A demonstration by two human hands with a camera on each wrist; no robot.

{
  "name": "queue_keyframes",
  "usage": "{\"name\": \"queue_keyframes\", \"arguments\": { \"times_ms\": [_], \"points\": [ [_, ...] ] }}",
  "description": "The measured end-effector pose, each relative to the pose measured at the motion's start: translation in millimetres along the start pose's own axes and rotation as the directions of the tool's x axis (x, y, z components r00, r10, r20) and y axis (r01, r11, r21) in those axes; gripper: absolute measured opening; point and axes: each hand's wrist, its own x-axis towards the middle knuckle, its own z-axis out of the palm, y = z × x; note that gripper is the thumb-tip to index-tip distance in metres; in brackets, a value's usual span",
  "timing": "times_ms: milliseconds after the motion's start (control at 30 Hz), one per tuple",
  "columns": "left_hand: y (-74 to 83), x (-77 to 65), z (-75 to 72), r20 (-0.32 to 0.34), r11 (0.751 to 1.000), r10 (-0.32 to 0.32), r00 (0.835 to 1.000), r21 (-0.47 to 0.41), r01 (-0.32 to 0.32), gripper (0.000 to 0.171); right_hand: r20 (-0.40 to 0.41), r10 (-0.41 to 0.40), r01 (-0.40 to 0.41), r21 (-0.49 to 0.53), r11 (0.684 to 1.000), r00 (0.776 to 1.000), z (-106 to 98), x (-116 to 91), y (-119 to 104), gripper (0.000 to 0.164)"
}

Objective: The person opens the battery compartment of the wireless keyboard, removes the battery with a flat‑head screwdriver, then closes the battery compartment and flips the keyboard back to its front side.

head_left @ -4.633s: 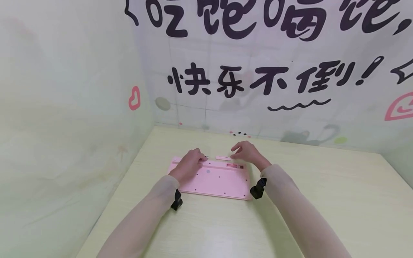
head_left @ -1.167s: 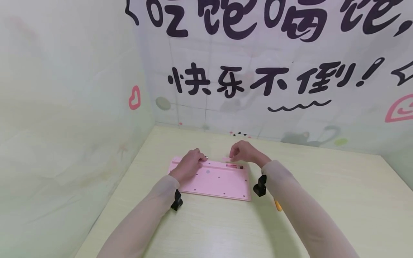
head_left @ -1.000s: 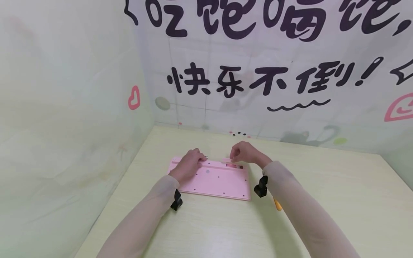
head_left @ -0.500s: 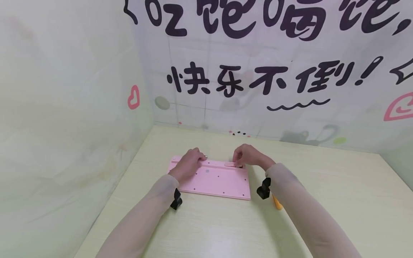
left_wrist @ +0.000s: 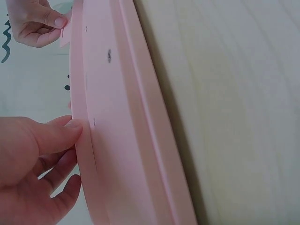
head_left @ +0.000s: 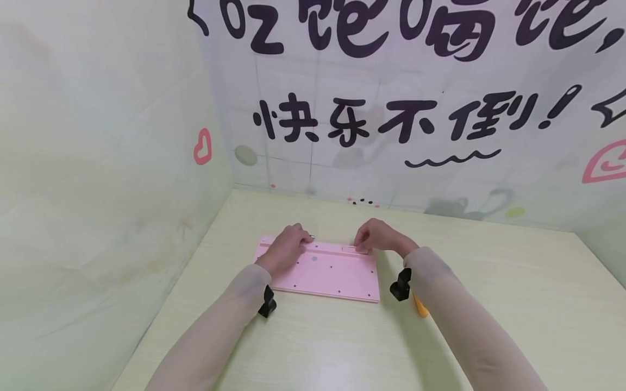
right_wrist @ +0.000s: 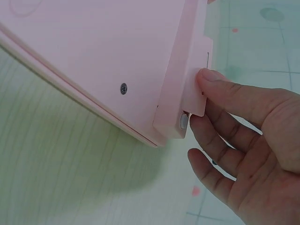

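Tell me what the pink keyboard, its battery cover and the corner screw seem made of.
Pink keyboard: likely matte plastic, given its even colour and moulded ridge. Battery cover: probably the same plastic, thin and matching pink. Screw: apparently metal, dark with greyish highlights.

Pale wooden table (head_left: 513,282), light grain. Back wall (head_left: 337,76) whitish, with thin grid lines. On it two rows of black Chinese writing: upper row (head_left: 359,52) larger, cut by top edge of head view; lower row (head_left: 404,122) ends with exclamation mark (head_left: 562,106). Beneath, black wavy line (head_left: 455,159). Lower on same wall: grey oval (head_left: 246,155), small black dots (head_left: 362,200), yellow-green oval (head_left: 515,212). Left wall (head_left: 98,136) pale, bearing pinkish-red heart (head_left: 202,146). Orange object (head_left: 420,306) on table, partly hidden.
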Motion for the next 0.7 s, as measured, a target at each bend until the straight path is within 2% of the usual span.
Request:
{"name": "queue_keyframes", "arguments": {
  "times_ms": [233,433,700],
  "points": [
    [0.4,0.3,0.4,0.005,1.000,-0.018,1.000,-0.005,0.018,0.027,-0.007,0.032,-0.032,-0.005,0.999,0.999,0,2,2,0.004],
    [0.8,0.4,0.1,0.003,1.000,-0.018,1.000,-0.003,0.018,0.026,0.028,0.025,-0.025,-0.003,1.000,0.999,-2,6,3,0.005],
    [1.1,0.0,0.0,0.000,1.000,-0.013,1.000,-0.012,0.013,0.027,0.077,0.047,-0.052,0.060,0.997,0.996,-5,11,3,0.004]
  ]
}}
